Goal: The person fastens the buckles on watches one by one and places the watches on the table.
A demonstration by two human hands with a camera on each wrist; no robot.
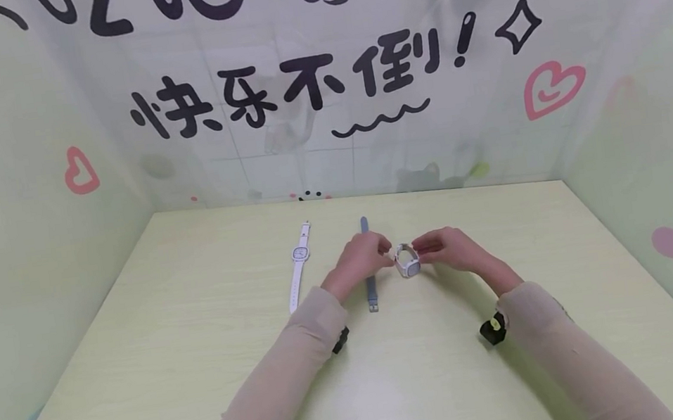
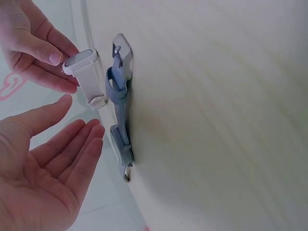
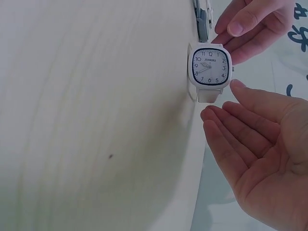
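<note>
A white wristwatch [image 1: 412, 269], its strap closed into a loop, stands on the table between the two hands. Its square dial [image 3: 210, 66] faces the right wrist camera. My left hand [image 1: 363, 257] reaches over a blue-grey watch [image 1: 372, 292] to the white watch's left side, fingers loosely extended in the left wrist view. From the other side my right hand [image 1: 455, 250] has its thumb and fingers spread beside the case, the thumb tip very close to it. Whether either hand touches the watch I cannot tell. Part of the blue-grey strap is hidden under the left hand.
Another white watch [image 1: 300, 254] lies stretched out to the left of the blue-grey one. The pale wooden table [image 1: 167, 331] is bounded by a back wall [image 1: 298, 162] with black lettering and by side walls.
</note>
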